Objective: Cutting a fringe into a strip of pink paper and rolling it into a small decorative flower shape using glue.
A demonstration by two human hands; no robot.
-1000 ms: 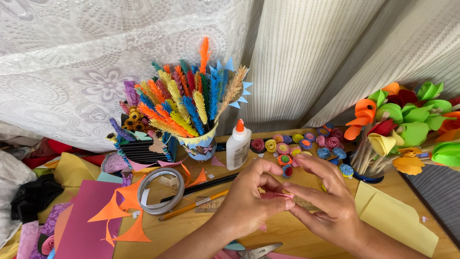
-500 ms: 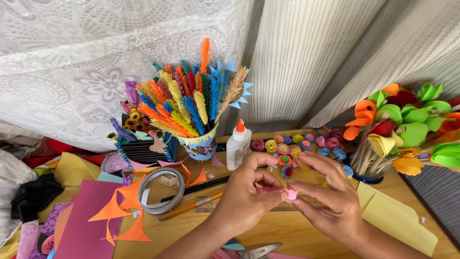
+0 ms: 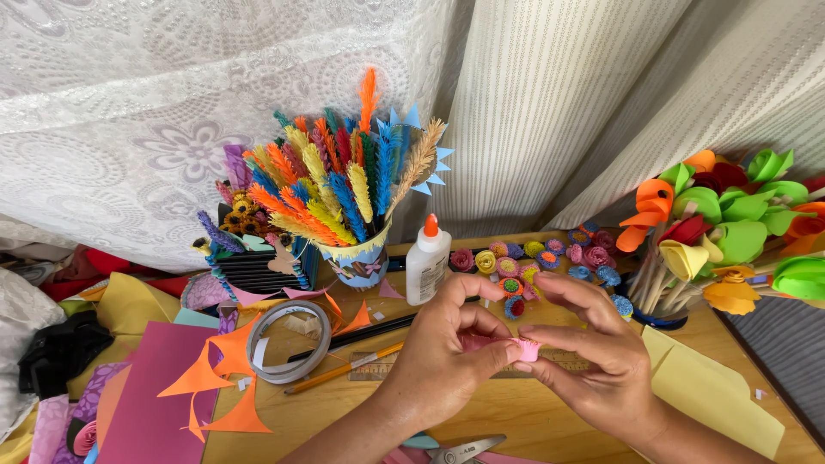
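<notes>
Left hand (image 3: 451,348): fingers curled, thumb and fingertips pinching one side of a small pink paper roll (image 3: 526,349).
Right hand (image 3: 593,361): thumb and forefinger closed on the other side of the same roll, the other fingers arched above it.
Pink paper roll: held between both hands just above the wooden worktop (image 3: 361,404), over a ruler (image 3: 378,365) that lies flat there.
Behind the hands: a white glue bottle (image 3: 427,260) with an orange cap stands upright; beside it lies a scatter of small rolled paper flowers (image 3: 533,262) in pink, yellow and blue.
Cup (image 3: 359,258): holds paper feathers in orange, yellow, blue and green, just left of the glue bottle.
Left of the hands: a roll of tape (image 3: 290,341) lying flat, a pencil (image 3: 339,371) and orange paper cut-outs (image 3: 215,378) on a dark pink sheet (image 3: 159,387).
Right side: a bunch of curled paper flowers (image 3: 722,223) on sticks, and a yellow sheet (image 3: 713,391) on the worktop.
Near edge: scissors (image 3: 464,449), partly seen.
</notes>
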